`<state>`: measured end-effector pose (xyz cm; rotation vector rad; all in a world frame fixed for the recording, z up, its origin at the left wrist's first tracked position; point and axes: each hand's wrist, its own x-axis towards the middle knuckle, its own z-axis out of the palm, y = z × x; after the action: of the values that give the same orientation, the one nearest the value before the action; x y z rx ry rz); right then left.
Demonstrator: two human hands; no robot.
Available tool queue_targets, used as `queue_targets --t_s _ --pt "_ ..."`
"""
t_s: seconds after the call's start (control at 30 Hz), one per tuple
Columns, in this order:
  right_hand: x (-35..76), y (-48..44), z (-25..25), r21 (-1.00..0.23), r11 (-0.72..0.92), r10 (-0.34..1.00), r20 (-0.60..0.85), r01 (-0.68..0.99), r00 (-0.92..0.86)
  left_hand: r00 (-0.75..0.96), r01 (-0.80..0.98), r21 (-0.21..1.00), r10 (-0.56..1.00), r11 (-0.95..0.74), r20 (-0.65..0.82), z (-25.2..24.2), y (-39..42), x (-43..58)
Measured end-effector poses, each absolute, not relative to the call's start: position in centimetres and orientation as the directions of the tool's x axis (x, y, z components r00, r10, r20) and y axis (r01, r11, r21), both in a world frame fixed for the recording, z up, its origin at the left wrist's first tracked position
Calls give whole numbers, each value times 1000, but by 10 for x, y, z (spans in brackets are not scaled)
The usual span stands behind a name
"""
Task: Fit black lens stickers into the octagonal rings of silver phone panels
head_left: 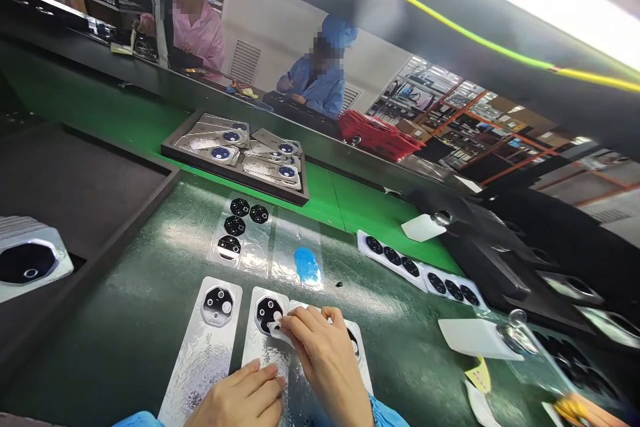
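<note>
Three silvery panels shaped like phone back covers lie side by side in front of me, each with a dark camera-lens plate. On the middle panel (257, 349), my right hand (325, 355) pinches a small white cloth or tissue (281, 334) against the lower right of the lens plate (265, 310). My left hand (239, 399) lies on the lower part of that panel, fingers stretched out and holding nothing. The left panel (200, 353) sits beside it, untouched. My right hand and wrist partly cover the right panel (361, 361).
Sheets with black lens stickers (235, 225) and a blue film piece (307, 265) lie ahead. Behind stands a tray (295, 197) of similar panels. A dark tray (100, 180) is at left. Sticker strips (393, 255) and white-tabbed parts (470, 337) lie right. Two people sit beyond.
</note>
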<state>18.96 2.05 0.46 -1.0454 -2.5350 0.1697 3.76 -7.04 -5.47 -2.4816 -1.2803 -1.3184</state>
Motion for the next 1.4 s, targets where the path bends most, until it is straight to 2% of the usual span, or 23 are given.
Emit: queue_targets --t_s 0.27,0.6,1.4 --pt "190 21 0 -241 726 685 336 644 -647 289 686 321 650 -652 703 -64 -73 39" --pt "191 20 4 -246 714 700 297 656 -650 285 671 365 679 -646 676 -40 -72 35" --pt "191 20 4 -244 714 700 290 656 -653 280 677 388 706 -626 650 -43 -75 35"
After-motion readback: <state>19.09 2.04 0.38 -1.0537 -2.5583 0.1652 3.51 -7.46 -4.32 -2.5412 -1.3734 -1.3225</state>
